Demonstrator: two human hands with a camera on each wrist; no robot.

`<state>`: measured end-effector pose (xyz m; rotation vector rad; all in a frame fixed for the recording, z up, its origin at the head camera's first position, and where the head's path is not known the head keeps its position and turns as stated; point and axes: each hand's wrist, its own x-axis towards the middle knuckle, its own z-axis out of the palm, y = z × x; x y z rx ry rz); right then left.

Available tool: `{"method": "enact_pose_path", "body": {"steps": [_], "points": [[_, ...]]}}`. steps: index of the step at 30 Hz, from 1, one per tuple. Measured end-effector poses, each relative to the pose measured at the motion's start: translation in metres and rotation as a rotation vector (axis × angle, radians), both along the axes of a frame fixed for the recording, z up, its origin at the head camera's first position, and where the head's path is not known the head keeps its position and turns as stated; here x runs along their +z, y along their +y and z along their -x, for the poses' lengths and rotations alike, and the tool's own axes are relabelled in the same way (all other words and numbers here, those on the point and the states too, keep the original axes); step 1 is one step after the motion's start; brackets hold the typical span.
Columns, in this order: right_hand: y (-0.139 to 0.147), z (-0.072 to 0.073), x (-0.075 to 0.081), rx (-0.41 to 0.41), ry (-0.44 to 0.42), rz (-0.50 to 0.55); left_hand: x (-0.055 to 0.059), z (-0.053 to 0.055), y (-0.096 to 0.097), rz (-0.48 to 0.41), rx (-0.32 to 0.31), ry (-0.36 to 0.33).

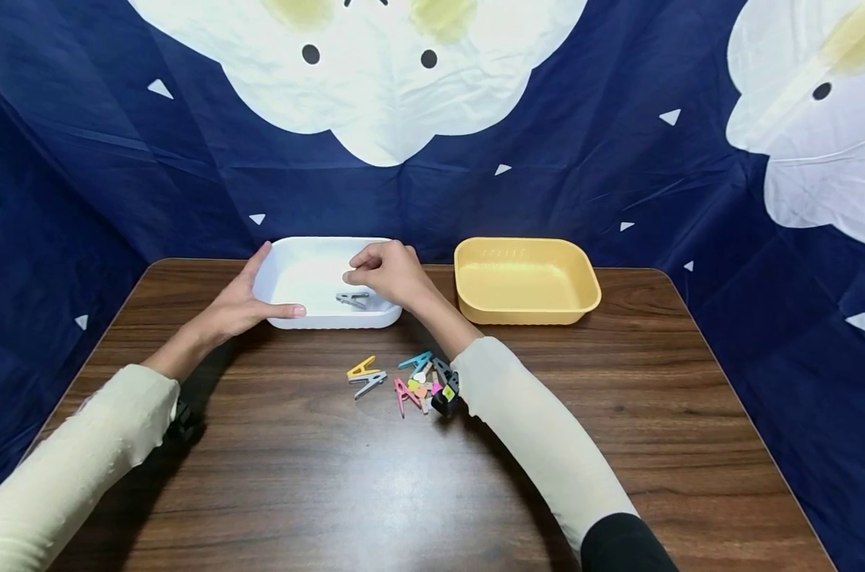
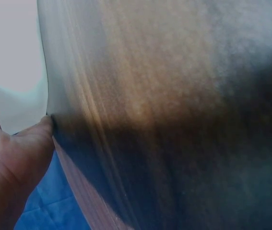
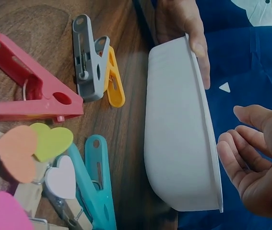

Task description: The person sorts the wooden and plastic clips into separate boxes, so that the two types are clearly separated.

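A: Where's the clip?
B: I see one gray clothespin [image 1: 351, 297] on the floor of the white tub [image 1: 339, 321], right of its middle, near the front wall.
A: Right hand [image 1: 389, 274]?
B: Over the tub's right end, just beyond the clip. Fingers loosely bent, thumb apart from them, grip empty.
A: Left hand [image 1: 239, 308]?
B: Spread on the tub's left end, thumb straight along the near rim, fingers toward the back corner.
A: On the desk [image 1: 296, 477]?
B: In front of the tub: yellow clothespin [image 1: 363, 367] just beside a second gray one [image 1: 368, 384]. To their right, a pile: red clothespin [image 3: 35, 91], teal clothespin [image 3: 97, 182], small wooden heart pegs, with peach, lime, white and magenta hearts.
A: And further out?
B: Yellow tub [image 1: 527, 314], right of the white one, apart from it. Blue patterned curtain [image 1: 582, 159] behind.
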<state>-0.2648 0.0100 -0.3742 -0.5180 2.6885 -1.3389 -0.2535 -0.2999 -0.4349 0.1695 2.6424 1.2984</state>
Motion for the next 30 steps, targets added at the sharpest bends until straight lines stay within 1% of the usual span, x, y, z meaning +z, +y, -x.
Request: {"method": "enact_pose_path", "body": {"steps": [4,15,23,27,30], "points": [[0.002,-0.006,0.000,0.015,0.004,0.022,-0.001,0.000,0.000,0.002,0.001,-0.005],[0.009,-0.025,0.000,0.105,0.035,0.053,0.002,-0.002,-0.002,0.006,0.013,-0.003],[0.018,-0.038,-0.005,0.115,0.012,0.087,-0.002,-0.005,-0.002,-0.001,0.005,0.003],[0.024,-0.043,-0.007,0.110,0.014,0.094,-0.001,-0.005,-0.001,0.000,0.008,0.001],[0.028,-0.045,-0.008,0.108,0.016,0.096,0.002,-0.005,0.000,0.003,0.015,-0.003]]}}
